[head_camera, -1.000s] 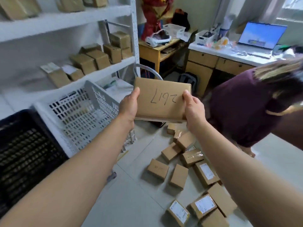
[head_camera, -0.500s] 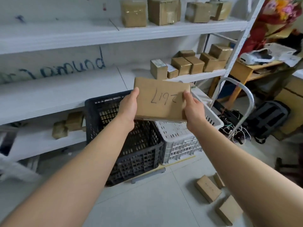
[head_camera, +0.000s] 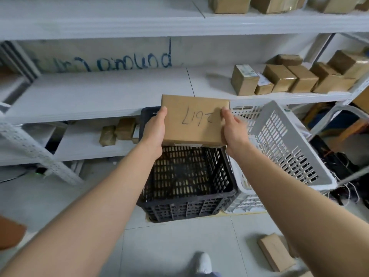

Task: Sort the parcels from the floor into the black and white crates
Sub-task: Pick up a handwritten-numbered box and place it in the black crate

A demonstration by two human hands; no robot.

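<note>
Both hands, left (head_camera: 153,132) and right (head_camera: 233,132), grip a cardboard parcel (head_camera: 193,120) marked 2617 above the black crate (head_camera: 185,204); white crate (head_camera: 287,140) just beside.

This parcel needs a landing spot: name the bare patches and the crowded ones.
Middle shelf lies bare from its left end to the brown boxes crowding its right end. The black crate under the held parcel looks bare inside. White crate: floor hidden.
</note>
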